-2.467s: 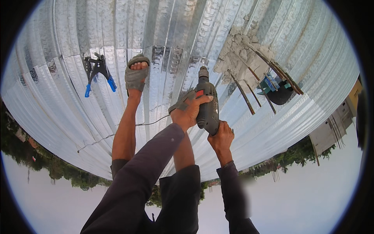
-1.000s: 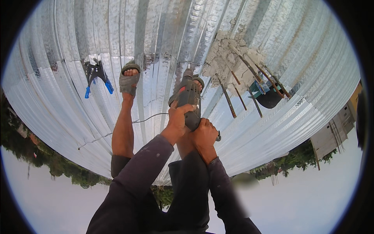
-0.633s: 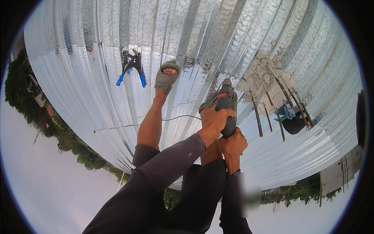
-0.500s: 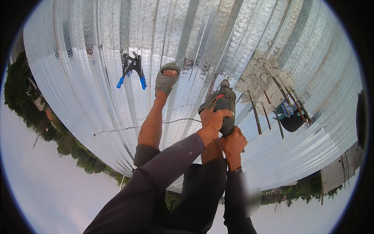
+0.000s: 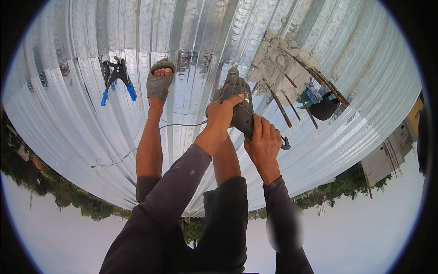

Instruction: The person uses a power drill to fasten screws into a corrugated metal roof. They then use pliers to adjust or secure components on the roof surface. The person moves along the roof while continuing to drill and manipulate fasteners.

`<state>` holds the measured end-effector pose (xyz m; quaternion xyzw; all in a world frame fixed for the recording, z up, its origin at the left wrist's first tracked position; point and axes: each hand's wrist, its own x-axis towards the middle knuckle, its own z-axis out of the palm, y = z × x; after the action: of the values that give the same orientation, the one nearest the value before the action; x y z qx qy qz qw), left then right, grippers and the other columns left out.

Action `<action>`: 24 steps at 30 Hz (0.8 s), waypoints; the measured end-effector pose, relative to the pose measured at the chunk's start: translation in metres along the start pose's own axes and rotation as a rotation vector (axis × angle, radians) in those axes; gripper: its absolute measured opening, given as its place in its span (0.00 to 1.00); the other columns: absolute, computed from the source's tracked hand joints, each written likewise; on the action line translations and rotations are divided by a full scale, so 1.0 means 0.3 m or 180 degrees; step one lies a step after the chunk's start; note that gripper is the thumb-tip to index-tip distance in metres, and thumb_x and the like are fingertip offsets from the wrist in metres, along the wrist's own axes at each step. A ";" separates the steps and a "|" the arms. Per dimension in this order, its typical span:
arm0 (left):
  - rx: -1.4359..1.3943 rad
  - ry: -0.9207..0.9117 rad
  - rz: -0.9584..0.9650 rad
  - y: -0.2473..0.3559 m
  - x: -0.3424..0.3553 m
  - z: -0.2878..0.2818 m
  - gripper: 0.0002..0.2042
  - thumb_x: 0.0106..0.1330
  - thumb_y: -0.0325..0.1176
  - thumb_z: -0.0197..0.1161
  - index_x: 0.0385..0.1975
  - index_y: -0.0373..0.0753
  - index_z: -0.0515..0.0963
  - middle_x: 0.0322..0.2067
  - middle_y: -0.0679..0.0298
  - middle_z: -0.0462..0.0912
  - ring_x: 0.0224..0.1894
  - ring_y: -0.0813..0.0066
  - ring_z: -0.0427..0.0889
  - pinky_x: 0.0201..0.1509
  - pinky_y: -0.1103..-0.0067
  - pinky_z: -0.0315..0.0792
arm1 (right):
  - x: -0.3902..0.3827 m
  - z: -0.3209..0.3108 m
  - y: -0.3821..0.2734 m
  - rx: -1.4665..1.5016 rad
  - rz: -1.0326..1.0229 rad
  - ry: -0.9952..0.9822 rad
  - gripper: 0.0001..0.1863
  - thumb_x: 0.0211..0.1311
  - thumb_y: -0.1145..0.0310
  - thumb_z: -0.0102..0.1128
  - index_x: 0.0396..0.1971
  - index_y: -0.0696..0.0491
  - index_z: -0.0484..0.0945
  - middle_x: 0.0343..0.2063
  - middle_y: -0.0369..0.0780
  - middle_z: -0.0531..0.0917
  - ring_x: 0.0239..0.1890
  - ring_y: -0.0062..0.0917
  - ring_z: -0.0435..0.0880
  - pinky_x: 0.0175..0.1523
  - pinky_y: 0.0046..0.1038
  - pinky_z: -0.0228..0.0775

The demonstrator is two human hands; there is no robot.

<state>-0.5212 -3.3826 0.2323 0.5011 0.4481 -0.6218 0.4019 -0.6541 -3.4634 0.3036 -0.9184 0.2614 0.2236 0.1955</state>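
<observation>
A black and grey power drill (image 5: 242, 107) points away from me, its chuck end close to the corrugated metal sheets (image 5: 191, 100). My left hand (image 5: 223, 112) wraps around the drill's body from the left, thumb over the top. At the rear of the drill, my right hand (image 5: 264, 144) has its fingers bent over the handle end, and the handle itself is mostly hidden. A dark cord loop (image 5: 285, 144) shows beside the right hand. Whether the bit meets the sheet cannot be seen.
My sandalled foot (image 5: 159, 82) rests on the sheets. A black plier-like tool with blue handles (image 5: 117, 80) lies left of it. Broken concrete (image 5: 278, 59) with rusty rebar (image 5: 279, 107) juts up on the right, near a black rounded object (image 5: 325, 107). A thin wire (image 5: 114, 163) crosses the sheets.
The drill and both hands appear further left and slightly higher in view, as does the whole scene. My right hand's fingers look less tightly curled at the drill's rear.
</observation>
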 end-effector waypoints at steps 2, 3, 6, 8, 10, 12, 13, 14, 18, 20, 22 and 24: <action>0.0009 -0.0074 -0.0056 0.019 0.004 0.007 0.19 0.69 0.41 0.65 0.50 0.31 0.79 0.43 0.56 0.83 0.42 0.66 0.84 0.49 0.68 0.78 | 0.018 -0.013 0.011 -0.0158 0.0008 0.0110 0.38 0.44 0.73 0.75 0.60 0.57 0.73 0.46 0.43 0.82 0.40 0.36 0.83 0.43 0.37 0.72; -0.0077 -0.0207 -0.0119 0.013 -0.002 0.005 0.20 0.69 0.43 0.64 0.50 0.31 0.79 0.44 0.55 0.84 0.43 0.65 0.85 0.50 0.67 0.78 | 0.015 0.002 0.023 -0.0247 -0.0036 0.0216 0.33 0.47 0.72 0.74 0.58 0.57 0.75 0.45 0.42 0.83 0.40 0.35 0.82 0.42 0.37 0.70; -0.0178 -0.0476 -0.0178 -0.001 0.005 -0.007 0.22 0.71 0.46 0.61 0.53 0.33 0.78 0.46 0.54 0.84 0.46 0.63 0.85 0.53 0.64 0.78 | 0.026 0.002 0.057 -0.0615 -0.0249 0.0474 0.28 0.50 0.74 0.71 0.55 0.57 0.77 0.44 0.42 0.82 0.40 0.34 0.82 0.42 0.36 0.69; -0.0044 -0.0477 -0.0151 -0.014 0.009 -0.007 0.23 0.71 0.47 0.60 0.55 0.34 0.77 0.47 0.54 0.84 0.47 0.61 0.85 0.55 0.62 0.77 | 0.010 0.003 0.062 -0.0601 -0.0389 0.0593 0.24 0.55 0.74 0.68 0.54 0.57 0.78 0.43 0.41 0.82 0.38 0.32 0.81 0.42 0.35 0.68; 0.0006 -0.0463 -0.0190 -0.005 0.017 -0.014 0.25 0.69 0.49 0.61 0.55 0.34 0.77 0.49 0.52 0.83 0.50 0.58 0.84 0.56 0.60 0.76 | 0.024 0.009 0.076 -0.0578 -0.0624 0.0748 0.22 0.57 0.74 0.63 0.54 0.57 0.79 0.43 0.40 0.81 0.38 0.31 0.80 0.42 0.34 0.68; 0.0153 -0.0254 -0.0129 0.010 0.018 -0.011 0.27 0.66 0.50 0.64 0.53 0.32 0.78 0.47 0.52 0.82 0.47 0.59 0.84 0.53 0.63 0.76 | 0.042 0.005 0.087 -0.0700 -0.0728 0.0819 0.22 0.57 0.72 0.63 0.54 0.57 0.79 0.42 0.39 0.81 0.37 0.30 0.80 0.41 0.34 0.68; 0.0278 -0.0052 -0.0045 0.021 0.013 0.000 0.28 0.63 0.50 0.67 0.50 0.30 0.78 0.44 0.52 0.83 0.43 0.61 0.84 0.48 0.67 0.77 | 0.053 0.002 0.091 -0.0757 -0.0779 0.0860 0.22 0.57 0.71 0.62 0.54 0.56 0.79 0.41 0.39 0.81 0.37 0.29 0.81 0.40 0.33 0.67; 0.0404 0.0150 0.0039 0.030 0.008 0.010 0.28 0.60 0.51 0.70 0.48 0.28 0.79 0.41 0.53 0.83 0.39 0.63 0.85 0.44 0.71 0.77 | 0.059 0.000 0.095 -0.0824 -0.0829 0.0849 0.22 0.58 0.71 0.62 0.54 0.56 0.79 0.41 0.39 0.81 0.37 0.29 0.81 0.40 0.33 0.67; 0.0375 0.0111 0.0072 0.086 -0.030 0.040 0.30 0.58 0.52 0.70 0.46 0.26 0.79 0.35 0.55 0.81 0.33 0.68 0.80 0.37 0.73 0.71 | 0.091 -0.023 0.121 -0.1056 -0.1039 0.0775 0.23 0.59 0.68 0.62 0.55 0.55 0.79 0.40 0.38 0.82 0.35 0.28 0.80 0.38 0.32 0.66; 0.0291 0.0144 0.0135 0.088 -0.030 0.049 0.30 0.58 0.52 0.70 0.44 0.25 0.79 0.33 0.57 0.79 0.31 0.69 0.78 0.34 0.73 0.69 | 0.109 -0.032 0.126 -0.1129 -0.1092 0.0848 0.23 0.59 0.67 0.63 0.55 0.55 0.79 0.39 0.38 0.82 0.35 0.29 0.80 0.37 0.31 0.67; 0.0482 0.0169 0.0087 0.082 -0.017 0.043 0.29 0.58 0.51 0.70 0.42 0.24 0.79 0.33 0.57 0.79 0.31 0.70 0.77 0.34 0.72 0.69 | 0.096 -0.026 0.128 -0.1139 -0.1093 0.0878 0.23 0.59 0.67 0.63 0.56 0.55 0.79 0.38 0.38 0.82 0.34 0.29 0.80 0.37 0.31 0.68; 0.0625 0.0237 0.0064 0.061 -0.008 0.034 0.29 0.58 0.50 0.70 0.41 0.23 0.79 0.33 0.57 0.79 0.31 0.69 0.78 0.33 0.72 0.70 | 0.075 -0.020 0.126 -0.1145 -0.1101 0.0882 0.23 0.59 0.68 0.63 0.56 0.54 0.79 0.38 0.38 0.82 0.34 0.29 0.80 0.37 0.31 0.68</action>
<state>-0.5060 -3.3974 0.2329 0.5653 0.3945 -0.6396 0.3402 -0.6563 -3.5050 0.2879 -0.9911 0.0813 0.1021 0.0270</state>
